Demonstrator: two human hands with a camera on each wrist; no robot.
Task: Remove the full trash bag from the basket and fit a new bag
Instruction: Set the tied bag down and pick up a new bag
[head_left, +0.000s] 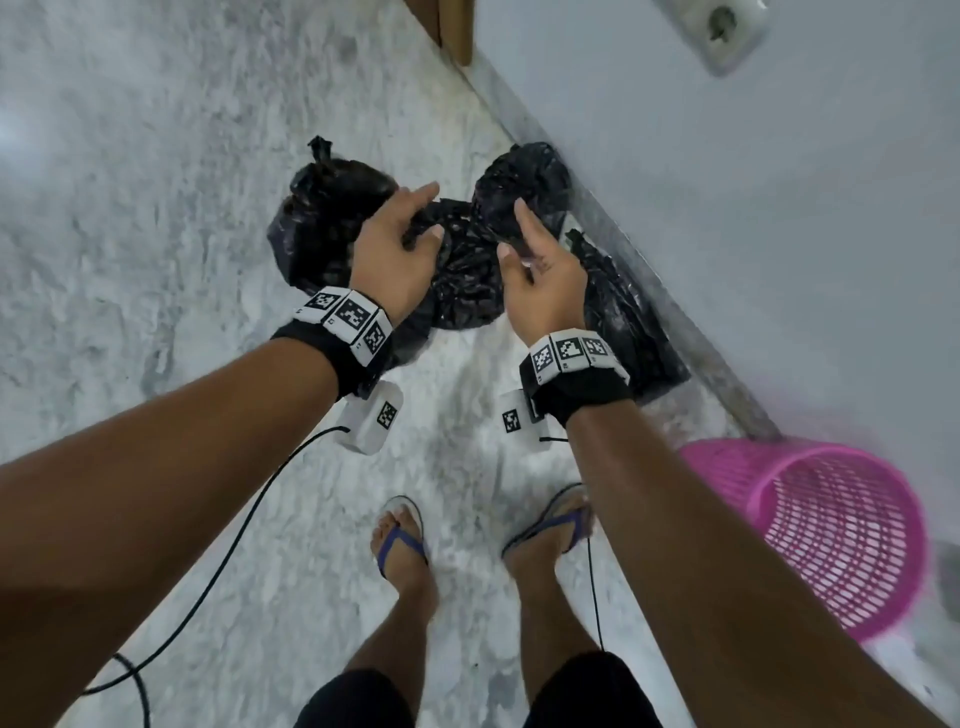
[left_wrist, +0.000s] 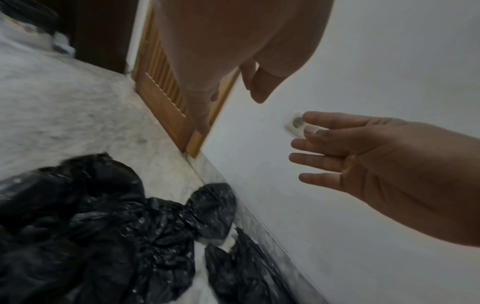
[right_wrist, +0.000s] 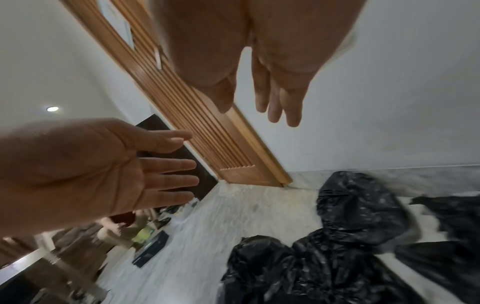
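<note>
Several black trash bags lie on the marble floor by the wall. A knotted full bag (head_left: 322, 208) is on the left, a crumpled bag (head_left: 462, 280) in the middle, a bundle (head_left: 519, 182) against the wall, and a flat bag (head_left: 623, 312) along the skirting. My left hand (head_left: 421, 218) and right hand (head_left: 514, 234) hover side by side over the middle bag. Both have straight fingers and hold nothing. In the left wrist view the right hand (left_wrist: 350, 154) shows spread and empty above the bags (left_wrist: 116, 236). The pink lattice basket (head_left: 841, 530) stands at the lower right with no bag visible in it.
A white wall with a socket (head_left: 727, 26) runs along the right. A wooden door frame (head_left: 452, 26) stands at its far end. My sandalled feet (head_left: 400, 540) are just behind the bags, and a black cable (head_left: 234, 545) trails on the left. A dark box (right_wrist: 150, 246) lies further off.
</note>
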